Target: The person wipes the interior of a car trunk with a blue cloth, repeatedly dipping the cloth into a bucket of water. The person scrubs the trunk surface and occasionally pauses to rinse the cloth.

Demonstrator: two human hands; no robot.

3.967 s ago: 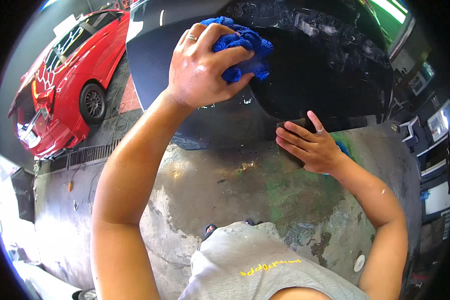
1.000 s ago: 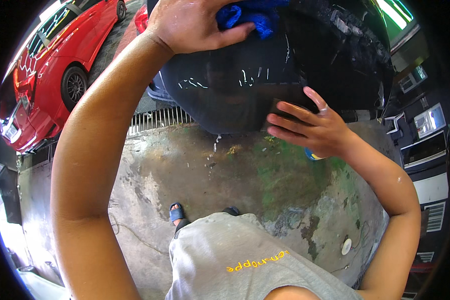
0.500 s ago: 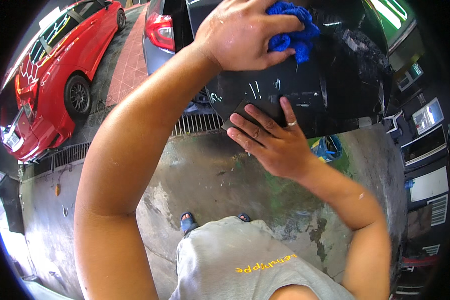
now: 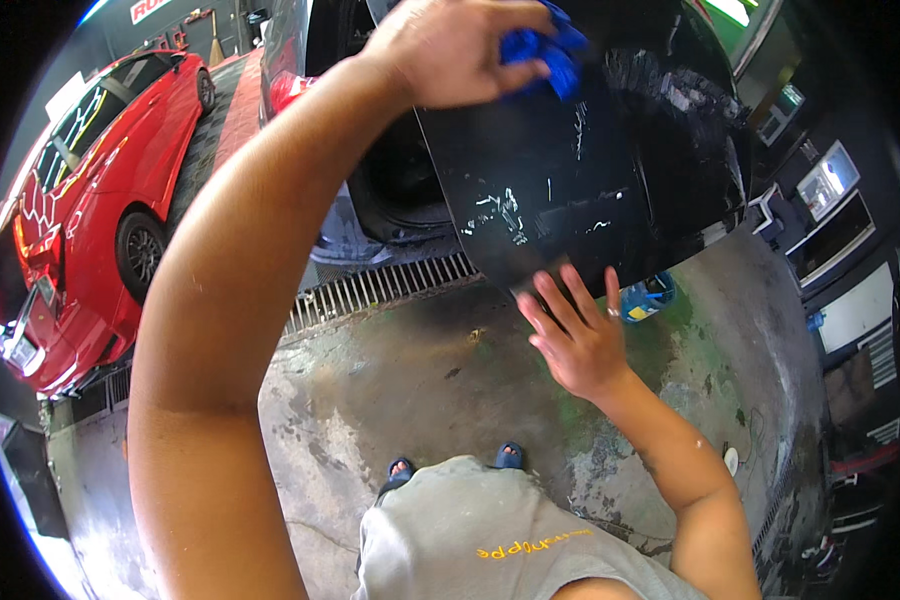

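Observation:
My left hand (image 4: 460,50) is closed round a crumpled blue cloth (image 4: 542,55) against the upper part of a black car body panel (image 4: 515,165). White streaks and wet-looking smears mark the panel below and right of the cloth. Down at the panel's lower edge, my right hand (image 4: 580,345) has its fingers stretched and spread, a ring on one of them. A dark, blurred patch lies by its fingertips; whether a sheet is under them I cannot make out.
On the left stands a red car (image 4: 100,190). A floor grate (image 4: 370,290) runs below the panel. Behind my right hand is a blue bucket (image 4: 650,298) on the stained concrete floor. Framed panels and shelving line the right wall.
My right hand has moved down from the panel's face to its lower edge; the dark sheet under its fingers no longer shows clearly. My left hand and cloth have shifted up and left in view.

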